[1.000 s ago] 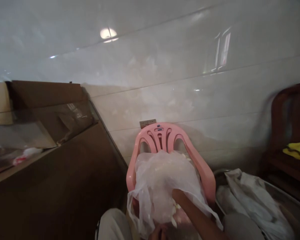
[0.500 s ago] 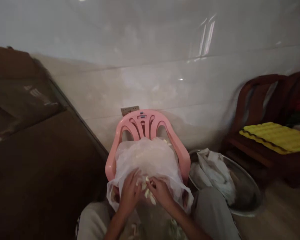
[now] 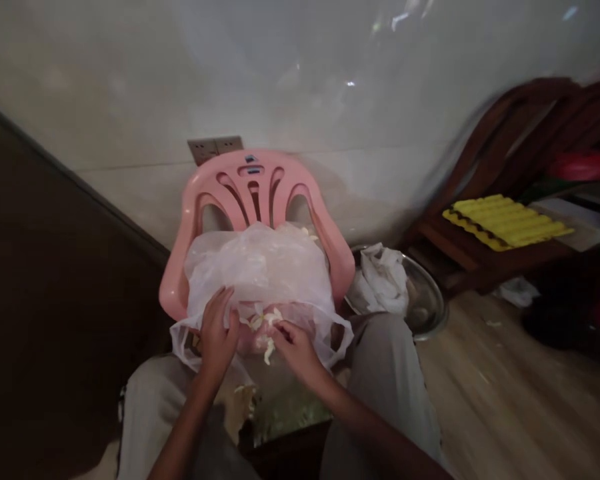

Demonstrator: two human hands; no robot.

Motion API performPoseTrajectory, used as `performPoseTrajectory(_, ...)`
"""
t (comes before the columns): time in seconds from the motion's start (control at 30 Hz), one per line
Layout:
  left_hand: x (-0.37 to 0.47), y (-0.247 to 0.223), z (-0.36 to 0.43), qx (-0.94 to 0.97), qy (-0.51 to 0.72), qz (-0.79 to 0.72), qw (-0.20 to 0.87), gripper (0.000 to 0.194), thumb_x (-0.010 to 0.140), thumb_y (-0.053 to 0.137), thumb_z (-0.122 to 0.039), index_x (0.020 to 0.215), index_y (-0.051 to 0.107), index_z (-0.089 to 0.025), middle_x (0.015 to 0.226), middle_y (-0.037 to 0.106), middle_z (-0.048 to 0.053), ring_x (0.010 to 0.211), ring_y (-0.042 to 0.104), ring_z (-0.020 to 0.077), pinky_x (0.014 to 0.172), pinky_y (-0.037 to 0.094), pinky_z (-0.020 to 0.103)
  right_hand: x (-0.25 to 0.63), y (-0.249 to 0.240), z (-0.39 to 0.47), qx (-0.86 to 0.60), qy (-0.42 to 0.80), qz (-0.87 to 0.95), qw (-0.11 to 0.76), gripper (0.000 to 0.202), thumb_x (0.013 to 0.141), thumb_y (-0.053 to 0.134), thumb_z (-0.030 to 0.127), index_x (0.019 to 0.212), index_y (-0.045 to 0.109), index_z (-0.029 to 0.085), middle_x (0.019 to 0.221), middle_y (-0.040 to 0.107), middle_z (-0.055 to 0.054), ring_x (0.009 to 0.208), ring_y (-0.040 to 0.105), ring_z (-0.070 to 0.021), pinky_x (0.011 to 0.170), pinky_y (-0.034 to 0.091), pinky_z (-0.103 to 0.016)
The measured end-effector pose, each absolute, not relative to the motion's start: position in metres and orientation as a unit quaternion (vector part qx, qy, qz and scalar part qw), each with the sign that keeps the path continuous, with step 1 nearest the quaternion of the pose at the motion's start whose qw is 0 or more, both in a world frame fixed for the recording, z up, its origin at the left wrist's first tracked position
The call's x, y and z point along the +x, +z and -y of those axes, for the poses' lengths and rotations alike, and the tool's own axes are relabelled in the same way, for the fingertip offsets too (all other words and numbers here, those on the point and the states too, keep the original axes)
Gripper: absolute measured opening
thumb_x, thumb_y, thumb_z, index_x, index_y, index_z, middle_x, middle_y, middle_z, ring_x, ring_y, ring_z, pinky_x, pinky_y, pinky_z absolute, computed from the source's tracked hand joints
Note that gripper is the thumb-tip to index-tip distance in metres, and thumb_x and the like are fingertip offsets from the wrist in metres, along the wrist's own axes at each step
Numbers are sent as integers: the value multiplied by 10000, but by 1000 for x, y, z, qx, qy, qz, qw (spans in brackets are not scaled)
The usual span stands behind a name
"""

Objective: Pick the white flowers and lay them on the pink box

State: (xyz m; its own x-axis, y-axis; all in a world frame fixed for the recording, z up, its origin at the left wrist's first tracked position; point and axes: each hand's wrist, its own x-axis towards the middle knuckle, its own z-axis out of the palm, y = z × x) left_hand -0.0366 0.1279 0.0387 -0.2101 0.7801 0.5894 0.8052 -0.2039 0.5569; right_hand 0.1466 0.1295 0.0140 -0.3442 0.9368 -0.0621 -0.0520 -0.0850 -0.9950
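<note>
A pink plastic chair (image 3: pixel 337 250) stands against the wall, with a translucent white plastic bag (image 3: pixel 260 260) spread over its seat. Several small pale pieces (image 3: pixel 269 319) lie at the bag's near edge. My left hand (image 3: pixel 219 333) rests on the left part of the bag, its thumb apart from the fingers and nothing seen in it. My right hand (image 3: pixel 293 347) is beside the pale pieces, thumb and fingertips pinched together on one of them; the piece is small and partly hidden.
To the right, a metal basin (image 3: pixel 433 300) holds a crumpled white bag (image 3: pixel 383 280). Beyond it, a yellow tray (image 3: pixel 510 223) lies on a dark red wooden chair (image 3: pixel 450 243). A dark brown panel (image 3: pixel 55 300) fills the left side.
The view has shifted down and closer, so the chair appears larger and higher. My left hand has moved away from the pale pieces, and the gap between my hands is wider.
</note>
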Motion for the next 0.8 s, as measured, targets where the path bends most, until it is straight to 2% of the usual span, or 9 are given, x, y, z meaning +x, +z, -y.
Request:
performPoseTrajectory(0.2, -8, 42, -100, -619, -459, 634, -60, 327, 963, 462, -268, 1250, 595, -185, 1257, 647, 111, 1223, 567, 235, 1087, 422, 448, 135, 14, -131, -395, 598, 583, 383, 262, 880, 549, 418, 737, 572, 200, 642, 485, 42, 590, 431, -102, 562, 348, -226)
performPoseTrajectory(0.43, 24, 22, -65, -353, -493, 718, -340, 385, 934, 481, -435, 1112, 691, -167, 1169, 716, 95, 1127, 639, 244, 1011, 486, 389, 123, 11, -129, -364, 652, 579, 328, 237, 850, 559, 411, 756, 577, 194, 624, 488, 43, 572, 437, -101, 538, 345, -220)
performPoseTrajectory(0.57, 29, 16, -57, -245, -540, 713, -375, 448, 897, 511, -494, 1083, 719, -143, 1114, 744, 111, 1107, 658, 268, 1001, 500, 399, 121, 20, -119, -357, 690, 544, 316, 256, 862, 554, 434, 777, 592, 195, 653, 527, 28, 588, 472, -105, 542, 373, -215)
performPoseTrajectory(0.7, 27, 23, -62, -227, -572, 666, -422, 528, 896, 491, -553, 1106, 715, -124, 1054, 759, 126, 1051, 687, 293, 952, 535, 421, 122, 24, -116, -353, 684, 550, 325, 235, 864, 561, 413, 773, 595, 199, 628, 506, 35, 569, 445, -101, 526, 353, -215)
performPoseTrajectory(0.8, 25, 25, -66, -258, -575, 657, -414, 519, 894, 493, -540, 1078, 726, -114, 1014, 767, 128, 1023, 696, 296, 928, 550, 416, 125, 23, -119, -359, 649, 575, 345, 237, 879, 537, 373, 723, 570, 198, 626, 469, 40, 577, 415, -99, 535, 333, -218)
